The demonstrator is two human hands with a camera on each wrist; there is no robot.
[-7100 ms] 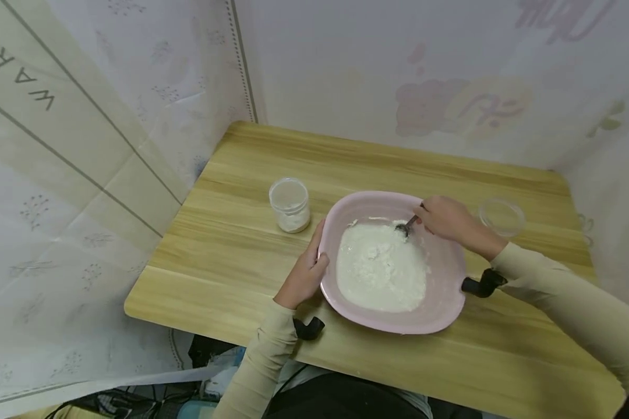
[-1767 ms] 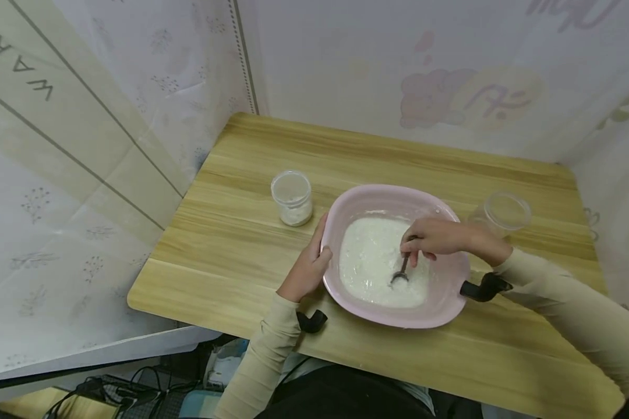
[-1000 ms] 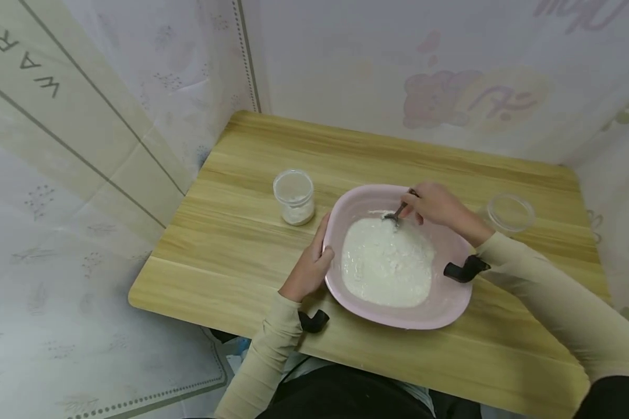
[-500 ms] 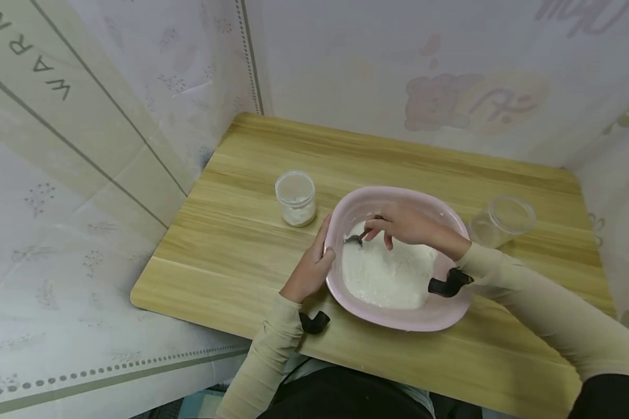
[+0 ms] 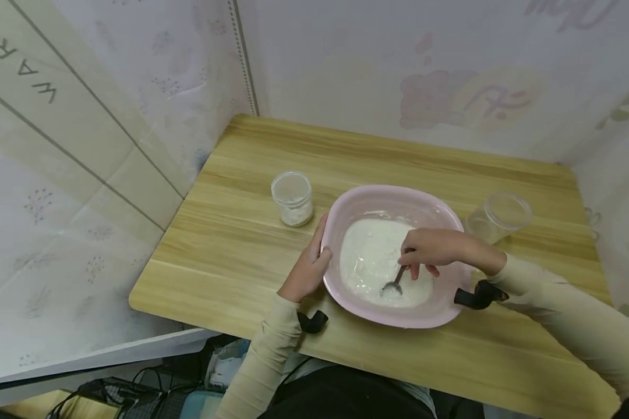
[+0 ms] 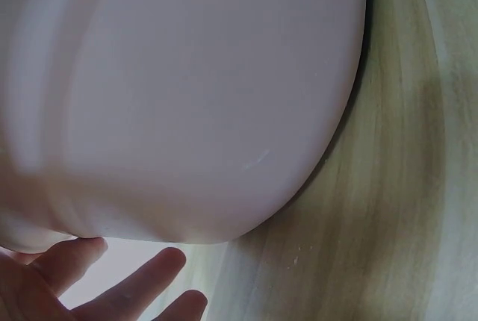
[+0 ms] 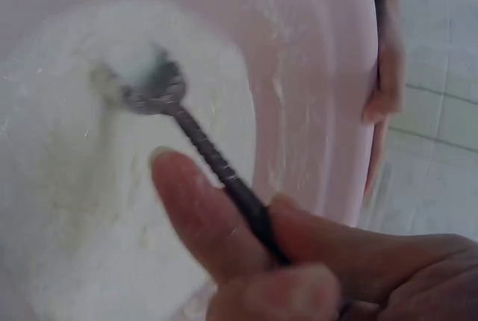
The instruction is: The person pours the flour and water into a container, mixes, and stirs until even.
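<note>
A pink plastic basin [image 5: 451, 311] stands on the wooden table, holding a thick white mixture [image 5: 364, 250] with some lumps. My left hand [image 5: 305, 270] grips the basin's left rim, thumb on top; in the left wrist view its fingers [image 6: 134, 284] lie along the outer wall. My right hand [image 5: 437, 249] pinches the dark handle of a metal spoon [image 5: 392, 287] over the basin. The spoon's bowl is down in the mixture, toward the near side. In the right wrist view the spoon [image 7: 205, 145] slants away from the thumb and fingers, its head blurred.
Left of the basin stands a clear jar [image 5: 293, 201] with white powder low inside. Another clear jar [image 5: 498, 216] stands at the right, behind the right forearm. The table [image 5: 215, 256] meets patterned cloth walls; cables [image 5: 136, 387] lie below its front left side.
The right hand has carried the spoon round through the mixture, from the far rim past the left side to the near middle. The left hand keeps its grip on the basin.
</note>
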